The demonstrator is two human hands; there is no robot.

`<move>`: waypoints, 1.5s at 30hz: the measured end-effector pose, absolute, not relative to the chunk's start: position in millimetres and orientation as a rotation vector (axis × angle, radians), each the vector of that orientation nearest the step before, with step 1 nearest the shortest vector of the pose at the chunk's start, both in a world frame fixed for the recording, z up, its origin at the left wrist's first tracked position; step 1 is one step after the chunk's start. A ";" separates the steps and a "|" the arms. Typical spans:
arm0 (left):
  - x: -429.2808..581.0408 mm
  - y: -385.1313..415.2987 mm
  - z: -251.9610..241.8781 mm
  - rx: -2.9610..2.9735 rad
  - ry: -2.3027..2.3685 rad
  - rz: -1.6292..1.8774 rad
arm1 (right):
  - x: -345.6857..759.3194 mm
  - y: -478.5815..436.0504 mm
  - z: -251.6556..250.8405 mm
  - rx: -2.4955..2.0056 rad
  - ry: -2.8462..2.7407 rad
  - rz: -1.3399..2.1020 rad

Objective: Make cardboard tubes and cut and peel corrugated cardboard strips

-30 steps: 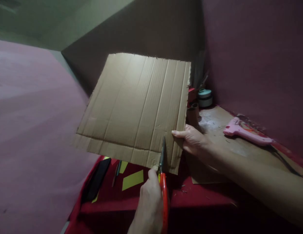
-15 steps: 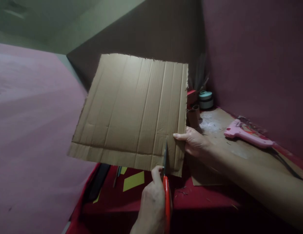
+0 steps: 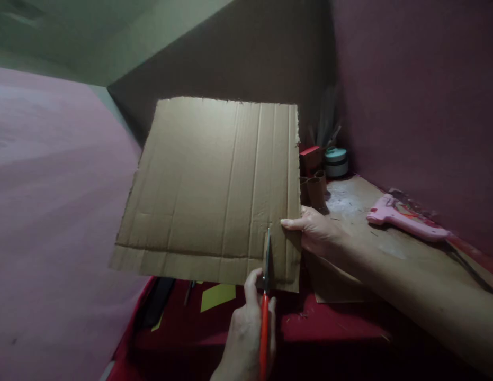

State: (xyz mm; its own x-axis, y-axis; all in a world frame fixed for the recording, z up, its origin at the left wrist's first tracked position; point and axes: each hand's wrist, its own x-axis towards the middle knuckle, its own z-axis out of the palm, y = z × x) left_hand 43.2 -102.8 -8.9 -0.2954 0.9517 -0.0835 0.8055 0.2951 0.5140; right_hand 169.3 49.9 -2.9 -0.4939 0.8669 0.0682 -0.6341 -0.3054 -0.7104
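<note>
A large sheet of brown corrugated cardboard (image 3: 198, 180) is held up at a tilt, with long creases and ragged edges. My right hand (image 3: 315, 227) grips its lower right side, thumb on the front face and the other fingers hidden behind. Below it, my left hand (image 3: 250, 312) is closed around the red-orange handles of a pair of scissors (image 3: 265, 317). The scissors' blade points upward over the lower right part of the sheet, entered from its bottom edge.
A pink glue gun (image 3: 405, 219) with a cord lies on a board (image 3: 353, 211) at the right. Cardboard tubes (image 3: 315, 190), a red box (image 3: 310, 159) and a teal-lidded container (image 3: 335, 161) stand behind. Yellow paper (image 3: 218, 297) and a dark flat object (image 3: 159, 299) lie on the red cloth (image 3: 310, 323).
The cardboard has tipped and shifted slightly left and down. The scissors' handles have swung a little left, and my left fingers show more on their right side. My right hand keeps its grip.
</note>
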 end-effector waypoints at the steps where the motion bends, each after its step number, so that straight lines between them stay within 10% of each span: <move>1: 44.2 -104.1 -7.9 1.531 2.199 0.543 | 169.5 49.8 -4.0 -0.389 -0.865 1.939; 45: 32.1 -49.5 2.6 2.034 2.357 -0.036 | 153.4 72.3 11.4 -0.488 -0.648 1.719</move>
